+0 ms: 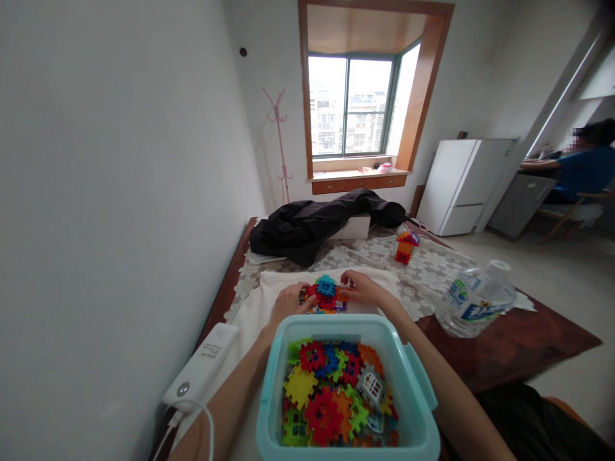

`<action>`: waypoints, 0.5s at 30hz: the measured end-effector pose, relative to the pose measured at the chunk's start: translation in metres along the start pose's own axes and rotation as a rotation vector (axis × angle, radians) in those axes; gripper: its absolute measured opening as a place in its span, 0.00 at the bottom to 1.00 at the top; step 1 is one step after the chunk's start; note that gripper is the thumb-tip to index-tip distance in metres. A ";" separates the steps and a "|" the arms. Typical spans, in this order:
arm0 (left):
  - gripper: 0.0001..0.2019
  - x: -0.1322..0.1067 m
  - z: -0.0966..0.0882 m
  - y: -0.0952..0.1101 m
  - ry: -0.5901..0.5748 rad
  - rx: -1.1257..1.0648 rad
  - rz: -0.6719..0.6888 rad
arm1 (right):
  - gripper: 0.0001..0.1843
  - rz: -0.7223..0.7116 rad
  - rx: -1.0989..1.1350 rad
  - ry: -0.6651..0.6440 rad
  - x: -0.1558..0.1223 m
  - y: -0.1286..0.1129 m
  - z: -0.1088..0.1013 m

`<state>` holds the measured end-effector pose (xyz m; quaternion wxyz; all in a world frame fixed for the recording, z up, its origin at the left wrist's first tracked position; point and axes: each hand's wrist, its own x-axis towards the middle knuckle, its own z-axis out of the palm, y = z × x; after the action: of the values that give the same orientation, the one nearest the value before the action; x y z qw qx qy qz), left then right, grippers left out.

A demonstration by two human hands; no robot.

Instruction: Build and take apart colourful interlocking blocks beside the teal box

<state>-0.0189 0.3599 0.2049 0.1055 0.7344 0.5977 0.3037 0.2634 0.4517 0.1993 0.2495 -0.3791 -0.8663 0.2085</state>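
Observation:
Beyond the plastic bin, a small build of interlocking plastic pieces (327,291), with turquoise, red, orange and purple parts, rests low over the white cloth. My left hand (289,303) grips its left side, thumb on the red part. On the right side, my right hand (362,289) has bent fingers, with thumb and fingertips at an orange part. The underside of the build is hidden behind the bin rim. Between my forearms stands the turquoise bin (336,322), full of loose gear-edged pieces (324,413) in red, yellow, green, blue and grey.
A clear plastic jug (473,301) stands on the right. Farther back are a small orange-and-red built block (405,248) and a black garment (307,224) over a white box (353,227). A white power strip (202,362) with a cable lies left. Someone in blue (583,166) sits far right.

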 end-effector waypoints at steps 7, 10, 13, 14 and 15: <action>0.14 -0.003 -0.005 0.012 0.119 -0.032 -0.048 | 0.13 0.050 -0.070 -0.093 -0.003 -0.002 -0.011; 0.17 -0.004 -0.007 0.015 0.227 -0.118 -0.071 | 0.15 0.034 -0.041 -0.119 -0.006 0.002 -0.011; 0.21 -0.003 -0.006 0.013 0.333 -0.265 -0.066 | 0.18 0.026 -0.014 -0.145 -0.008 0.006 -0.011; 0.21 -0.002 -0.005 0.011 0.362 -0.319 -0.065 | 0.18 0.034 -0.009 -0.149 -0.008 0.007 -0.011; 0.21 -0.002 -0.003 0.010 0.389 -0.371 -0.064 | 0.18 0.046 -0.004 -0.147 -0.008 0.008 -0.011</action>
<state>-0.0131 0.3547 0.2120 0.1310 0.6112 0.5637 0.5399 0.2792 0.4521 0.2019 0.1795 -0.3831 -0.8738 0.2398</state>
